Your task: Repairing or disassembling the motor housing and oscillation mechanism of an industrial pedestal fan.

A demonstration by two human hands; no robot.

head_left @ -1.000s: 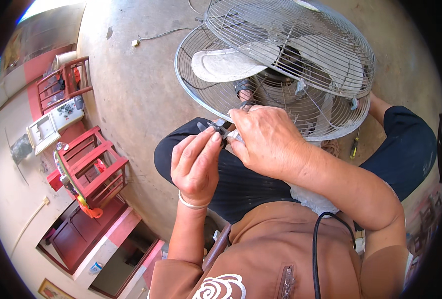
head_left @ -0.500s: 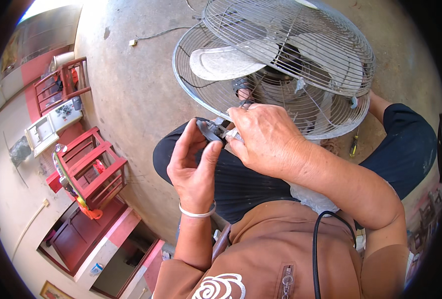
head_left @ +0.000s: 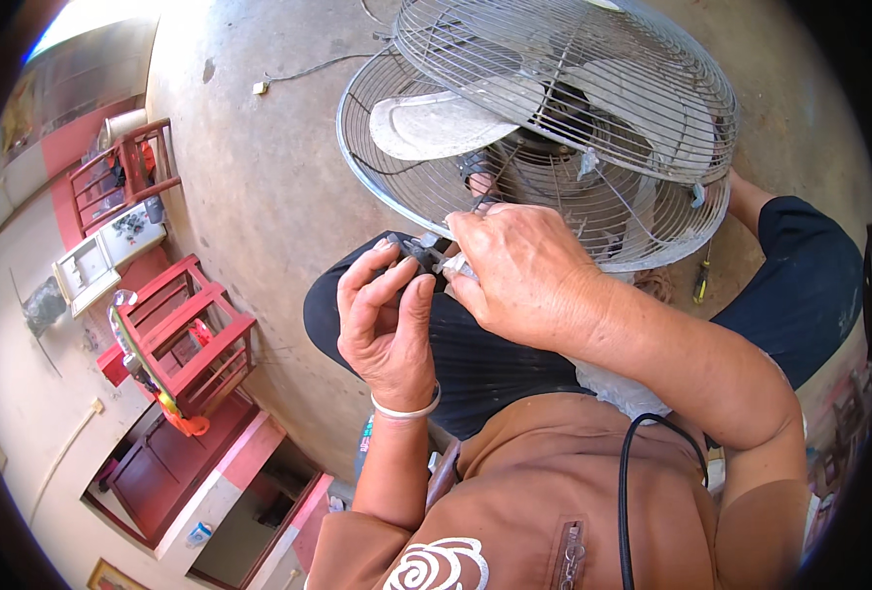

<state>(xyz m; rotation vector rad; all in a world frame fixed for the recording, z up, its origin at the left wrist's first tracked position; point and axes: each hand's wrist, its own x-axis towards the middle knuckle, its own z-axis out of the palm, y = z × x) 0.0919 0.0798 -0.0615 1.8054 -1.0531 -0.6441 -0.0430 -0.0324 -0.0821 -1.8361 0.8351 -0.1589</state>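
My left hand (head_left: 389,324) pinches a small dark part (head_left: 418,250) between thumb and fingertips, just below the rim of a round metal fan (head_left: 554,118). My right hand (head_left: 519,270) closes over the same part from the right, and a thin bright metal piece shows under its fingers. The fan lies tilted over my knees, its front wire guard (head_left: 593,59) lifted off the rear guard (head_left: 396,187), with a pale blade (head_left: 431,123) showing between them. What exactly my right fingers grip is hidden.
A bare concrete floor (head_left: 259,197) spreads around. Red wooden chairs (head_left: 185,334) stand at the left, a white appliance (head_left: 106,256) behind them. A cable with a plug (head_left: 259,87) lies on the floor. A yellow-handled screwdriver (head_left: 699,285) rests by my right leg.
My left hand has shifted its grip on the small part, fingers now curled higher around it. My right hand stays pressed over the part; the fan has not moved.
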